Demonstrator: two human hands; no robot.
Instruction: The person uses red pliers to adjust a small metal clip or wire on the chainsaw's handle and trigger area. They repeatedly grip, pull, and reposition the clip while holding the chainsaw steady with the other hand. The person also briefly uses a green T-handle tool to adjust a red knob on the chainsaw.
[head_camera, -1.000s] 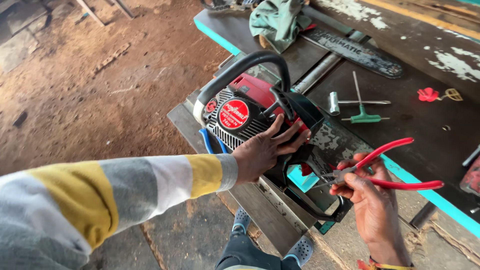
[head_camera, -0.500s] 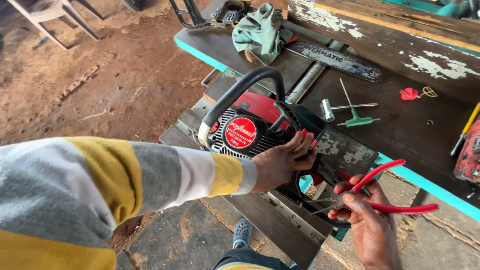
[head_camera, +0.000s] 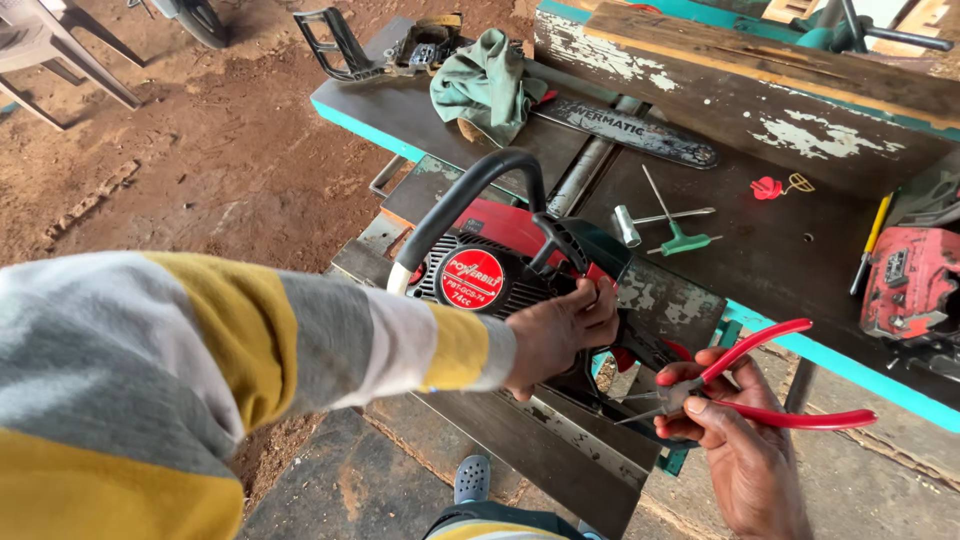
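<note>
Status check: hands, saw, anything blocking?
Left hand gripping chainsaw body. Right hand holding red-handled pliers, tips at the saw. Green T-wrench lies behind, clear.

My left hand (head_camera: 560, 335) was bare below a long sleeve (head_camera: 200, 390) banded in grey, mustard yellow and white; my right hand (head_camera: 735, 445), at four o'clock, wore nothing.
</note>
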